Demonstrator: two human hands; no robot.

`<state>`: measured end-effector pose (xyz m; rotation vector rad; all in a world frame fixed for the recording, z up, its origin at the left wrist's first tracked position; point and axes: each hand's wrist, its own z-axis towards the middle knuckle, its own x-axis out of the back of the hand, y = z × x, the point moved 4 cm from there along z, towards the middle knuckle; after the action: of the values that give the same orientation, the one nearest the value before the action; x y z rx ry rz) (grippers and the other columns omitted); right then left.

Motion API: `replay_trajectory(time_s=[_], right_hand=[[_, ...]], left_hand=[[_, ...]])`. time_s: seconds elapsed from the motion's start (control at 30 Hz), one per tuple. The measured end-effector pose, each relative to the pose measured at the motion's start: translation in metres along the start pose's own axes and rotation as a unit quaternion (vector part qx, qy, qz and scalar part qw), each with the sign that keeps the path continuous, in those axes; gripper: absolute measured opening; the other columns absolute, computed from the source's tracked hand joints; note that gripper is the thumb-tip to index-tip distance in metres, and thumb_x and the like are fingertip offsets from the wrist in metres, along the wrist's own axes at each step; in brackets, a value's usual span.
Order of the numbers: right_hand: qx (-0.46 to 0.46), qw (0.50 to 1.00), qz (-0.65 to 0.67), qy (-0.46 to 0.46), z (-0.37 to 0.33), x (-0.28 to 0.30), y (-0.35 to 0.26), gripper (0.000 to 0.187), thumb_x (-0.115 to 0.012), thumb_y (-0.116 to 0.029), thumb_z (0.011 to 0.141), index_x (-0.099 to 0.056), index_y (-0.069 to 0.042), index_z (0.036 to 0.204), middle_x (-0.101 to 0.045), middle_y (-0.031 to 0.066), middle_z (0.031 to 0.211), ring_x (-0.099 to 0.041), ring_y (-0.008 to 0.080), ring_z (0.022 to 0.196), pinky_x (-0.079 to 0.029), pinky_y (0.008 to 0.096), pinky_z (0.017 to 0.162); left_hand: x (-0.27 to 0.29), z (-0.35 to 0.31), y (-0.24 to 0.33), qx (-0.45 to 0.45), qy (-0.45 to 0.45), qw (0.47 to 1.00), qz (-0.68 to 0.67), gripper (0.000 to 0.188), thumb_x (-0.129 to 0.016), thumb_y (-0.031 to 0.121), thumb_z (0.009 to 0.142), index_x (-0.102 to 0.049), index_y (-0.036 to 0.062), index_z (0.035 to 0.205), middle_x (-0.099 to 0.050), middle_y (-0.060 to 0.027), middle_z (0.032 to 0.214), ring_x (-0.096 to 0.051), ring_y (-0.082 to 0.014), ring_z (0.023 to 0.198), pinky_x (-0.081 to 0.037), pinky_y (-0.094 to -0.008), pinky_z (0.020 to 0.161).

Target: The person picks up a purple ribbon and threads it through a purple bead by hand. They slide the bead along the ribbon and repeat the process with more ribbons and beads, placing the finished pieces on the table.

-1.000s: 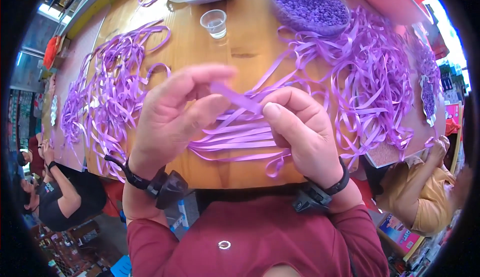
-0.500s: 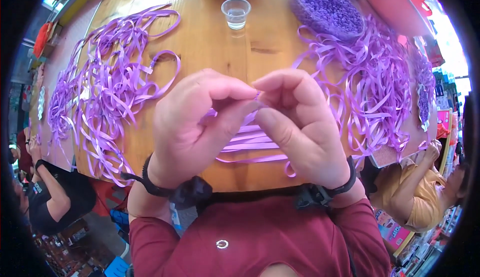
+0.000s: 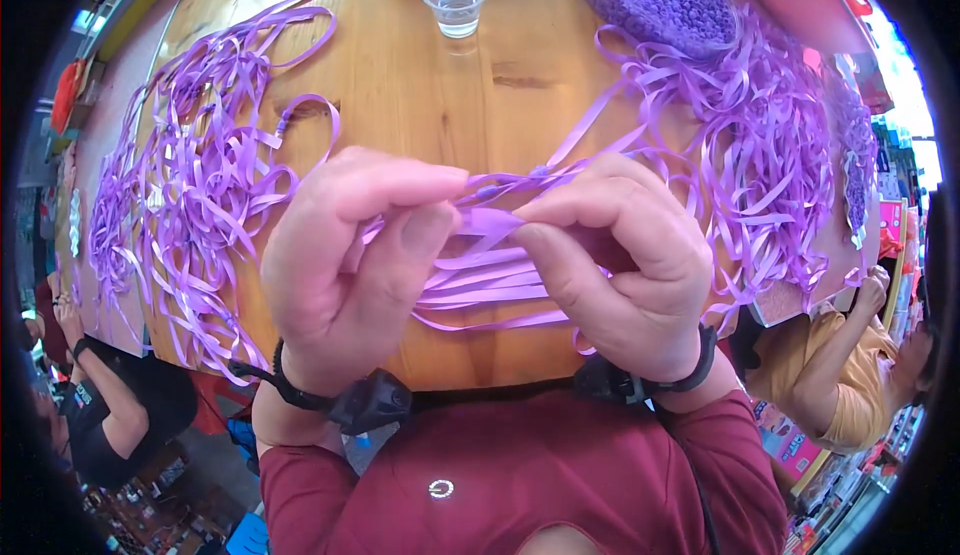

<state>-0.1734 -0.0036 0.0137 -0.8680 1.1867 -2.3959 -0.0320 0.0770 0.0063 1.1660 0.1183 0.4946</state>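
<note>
A short length of purple ribbon [image 3: 492, 223] is stretched between my two hands above the wooden table. My right hand [image 3: 628, 255] pinches it between thumb and index finger. At its other end, my left hand [image 3: 350, 245] has thumb and fingers closed around the ribbon, and the thumb partly hides the grip. Beneath and between the hands, several flat purple ribbon strands [image 3: 490, 300] lie side by side. Small darker purple beads or knots [image 3: 540, 172] show on strands just beyond the fingertips.
Tangled purple ribbons lie in a left heap [image 3: 215, 155] and a right heap [image 3: 760, 155]. A clear container of purple beads [image 3: 660, 5] and a small plastic cup with clear liquid [image 3: 456, 5] stand beyond. Other people sit at left [image 3: 110, 405] and right [image 3: 840, 375].
My hands have moved apart from nearly touching fingertips, and a stretch of ribbon now shows between them. The view has shifted slightly, so the cup and bead container sit higher.
</note>
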Motion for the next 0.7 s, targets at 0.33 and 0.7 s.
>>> replay_trajectory(time_s=[0.33,0.7], right_hand=[[-0.058,0.998,-0.02,0.01,-0.009,-0.009,0.001,0.008,-0.055,0.006,0.077,-0.058,0.0,0.082,-0.054,0.0025,0.078,-0.047,0.0082,0.07,-0.037,0.0186,0.061],[-0.215,0.965,0.108,0.1,-0.035,-0.022,0.025,0.019,-0.05,-0.012,0.089,-0.056,0.003,0.1,-0.059,0.006,0.087,-0.056,0.0086,0.076,-0.045,0.0199,0.068]], left_hand=[[-0.006,0.0,-0.012,-0.2,-0.091,0.959,0.182,0.016,-0.059,0.019,0.08,-0.058,0.0036,0.082,-0.057,-0.0083,0.073,-0.055,-0.0228,0.066,-0.042,-0.0329,0.056],[-0.005,-0.003,-0.017,-0.107,0.018,0.987,-0.119,0.017,-0.058,0.018,0.074,-0.062,0.0026,0.07,-0.059,-0.0086,0.063,-0.057,-0.0252,0.06,-0.044,-0.0344,0.056]])
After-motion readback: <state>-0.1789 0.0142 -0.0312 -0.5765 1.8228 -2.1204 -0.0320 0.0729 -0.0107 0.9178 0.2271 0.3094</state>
